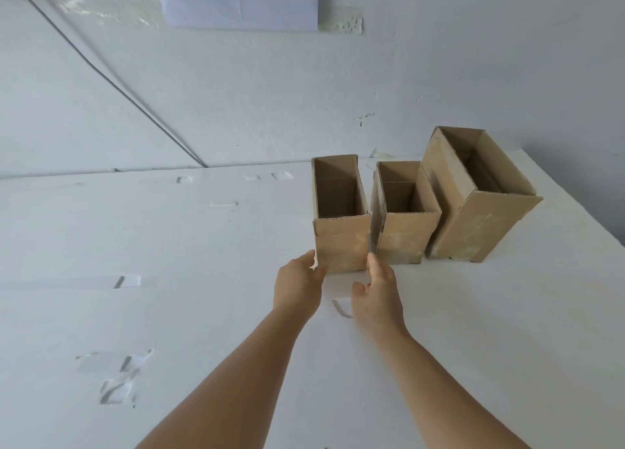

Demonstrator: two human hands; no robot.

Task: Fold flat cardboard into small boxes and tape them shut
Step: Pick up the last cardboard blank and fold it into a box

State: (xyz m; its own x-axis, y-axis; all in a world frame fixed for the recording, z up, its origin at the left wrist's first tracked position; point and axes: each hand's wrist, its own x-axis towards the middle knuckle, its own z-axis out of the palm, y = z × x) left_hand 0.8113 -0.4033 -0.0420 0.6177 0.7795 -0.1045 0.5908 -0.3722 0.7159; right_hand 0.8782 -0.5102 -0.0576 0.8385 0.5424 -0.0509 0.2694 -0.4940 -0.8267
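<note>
Standing between both hands' fingers point(309, 257): leftmost box point(341, 242).

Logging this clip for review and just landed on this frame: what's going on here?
A person is reaching both hands to the leftmost cardboard box of three standing open-topped in a row on a white table. The left hand touches its lower left edge, the right hand its lower right edge, fingers fairly straight. The middle box stands right beside it; the larger box sits tilted further right. Scraps of clear tape lie stuck to the table.
</note>
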